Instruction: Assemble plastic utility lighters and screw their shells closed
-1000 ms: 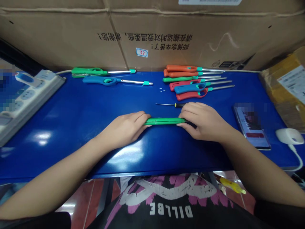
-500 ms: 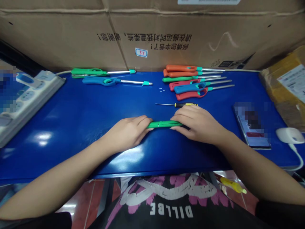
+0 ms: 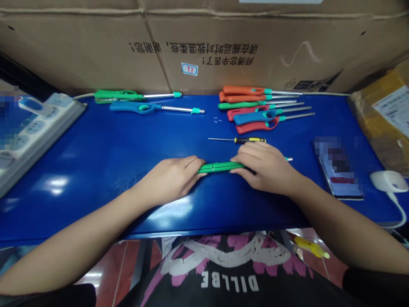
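Both of my hands grip a green long-neck lighter (image 3: 220, 167) held level just over the blue tabletop. My left hand (image 3: 177, 177) is closed around its left end, hiding that end. Around the right part my right hand (image 3: 265, 166) is closed, with thumb and fingers pinching the body. Past the right knuckles a short bit of the lighter's metal tip shows. A screwdriver (image 3: 249, 140) with a black and yellow handle lies just beyond my right hand. Several tiny white slivers (image 3: 217, 120) lie farther back.
Several colored long-neck lighters (image 3: 255, 115) lie at the back right; a green lighter (image 3: 116, 95) and a blue lighter (image 3: 136, 108) lie back left. A power strip (image 3: 41, 128) is at left, a phone (image 3: 340, 170) and white charger (image 3: 388, 182) at right. A cardboard box (image 3: 105, 51) stands behind.
The held green lighter has turned slightly, and its metal tip now shows beyond my right hand. Both hands stay in nearly the same place.
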The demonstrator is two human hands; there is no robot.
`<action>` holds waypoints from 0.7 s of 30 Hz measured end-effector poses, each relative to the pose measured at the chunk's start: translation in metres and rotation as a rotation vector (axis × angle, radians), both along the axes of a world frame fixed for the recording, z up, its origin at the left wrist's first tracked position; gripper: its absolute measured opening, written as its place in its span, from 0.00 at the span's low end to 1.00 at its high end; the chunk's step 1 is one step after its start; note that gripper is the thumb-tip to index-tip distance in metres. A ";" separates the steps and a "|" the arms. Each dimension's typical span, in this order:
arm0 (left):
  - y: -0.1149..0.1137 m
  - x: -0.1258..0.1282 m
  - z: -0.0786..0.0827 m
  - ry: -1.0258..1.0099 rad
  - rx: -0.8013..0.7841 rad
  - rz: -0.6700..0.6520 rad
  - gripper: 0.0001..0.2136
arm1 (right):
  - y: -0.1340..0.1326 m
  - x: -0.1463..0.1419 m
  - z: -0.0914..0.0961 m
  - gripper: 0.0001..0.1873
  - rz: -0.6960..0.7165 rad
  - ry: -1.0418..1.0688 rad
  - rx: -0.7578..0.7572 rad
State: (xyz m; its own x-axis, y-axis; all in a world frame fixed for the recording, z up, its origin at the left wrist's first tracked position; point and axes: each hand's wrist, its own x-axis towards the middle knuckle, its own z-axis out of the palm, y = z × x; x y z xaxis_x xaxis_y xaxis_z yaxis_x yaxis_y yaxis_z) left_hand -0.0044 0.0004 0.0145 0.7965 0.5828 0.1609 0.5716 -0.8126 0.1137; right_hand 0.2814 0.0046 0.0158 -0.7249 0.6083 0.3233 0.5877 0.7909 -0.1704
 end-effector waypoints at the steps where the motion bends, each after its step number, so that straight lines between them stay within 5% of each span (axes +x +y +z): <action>1: 0.000 0.000 0.000 0.000 -0.003 0.002 0.16 | 0.001 0.000 0.000 0.13 0.001 0.011 -0.016; 7: 0.000 0.000 0.000 0.003 -0.014 -0.002 0.15 | 0.002 0.000 -0.001 0.10 0.017 0.041 -0.108; 21: 0.000 0.001 -0.001 -0.006 0.006 -0.021 0.16 | -0.001 -0.005 -0.006 0.12 0.024 0.052 -0.056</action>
State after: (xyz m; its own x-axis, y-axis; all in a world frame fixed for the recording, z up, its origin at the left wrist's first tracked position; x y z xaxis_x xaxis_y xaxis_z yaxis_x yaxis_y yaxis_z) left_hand -0.0037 0.0005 0.0136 0.8073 0.5654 0.1693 0.5541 -0.8248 0.1121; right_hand 0.2767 0.0039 0.0101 -0.7224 0.6093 0.3268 0.5578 0.7929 -0.2451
